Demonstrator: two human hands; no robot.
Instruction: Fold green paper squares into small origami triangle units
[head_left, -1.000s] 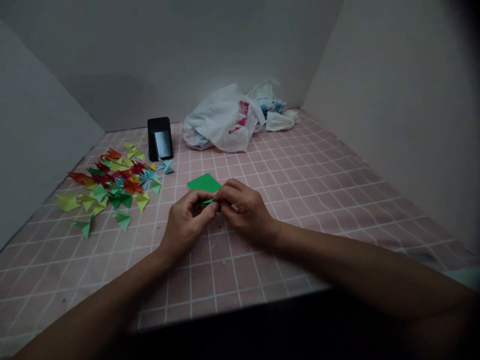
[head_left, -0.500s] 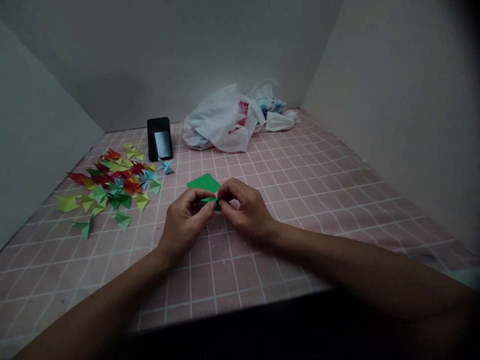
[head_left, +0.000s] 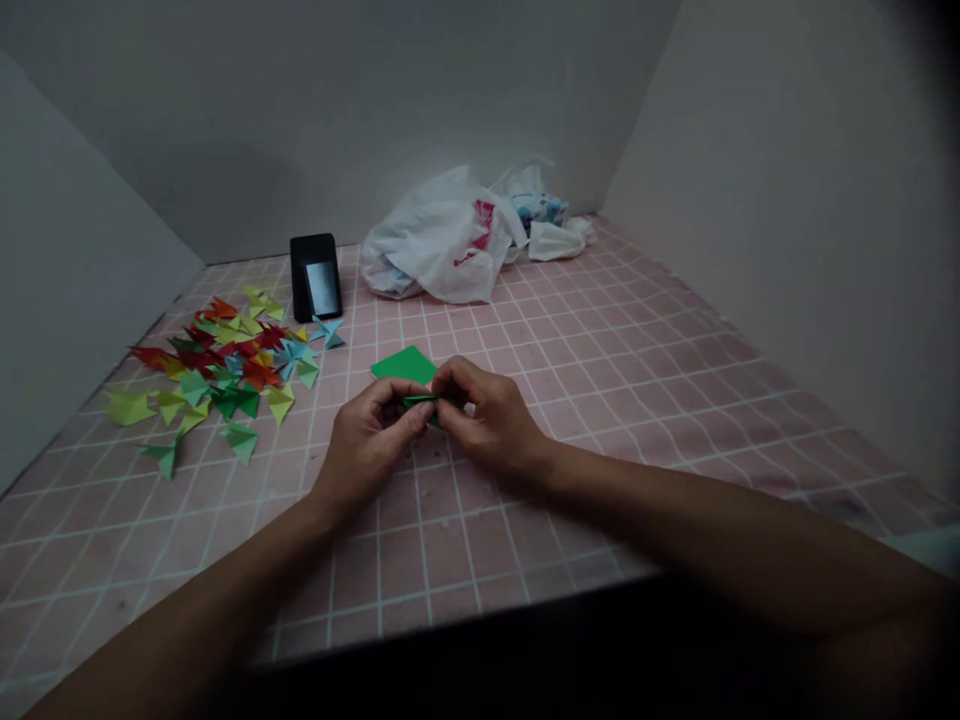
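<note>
Between my two hands is a small folded piece of green paper (head_left: 420, 400), pinched at the fingertips above the table. My left hand (head_left: 375, 435) grips its left side with thumb and fingers. On the other side, my right hand (head_left: 491, 415) pinches its right end, and the fingers hide much of it. Just beyond my fingers a flat green sheet of paper (head_left: 405, 364) lies on the tablecloth, partly covered by my hands. To the left spreads a pile of folded paper figures (head_left: 225, 355) in red, orange, yellow, green and blue.
A black phone-like device (head_left: 315, 278) leans upright behind the pile. Farther back lie a white plastic bag (head_left: 442, 240) with red print and a smaller bag (head_left: 541, 208) with blue contents. A pink checked tablecloth (head_left: 637, 380) covers the table, with pale walls on three sides.
Both hands keep their pinch in nearly the same place. The green folded paper has tilted slightly, showing a thinner edge. The whole view has shifted a little.
</note>
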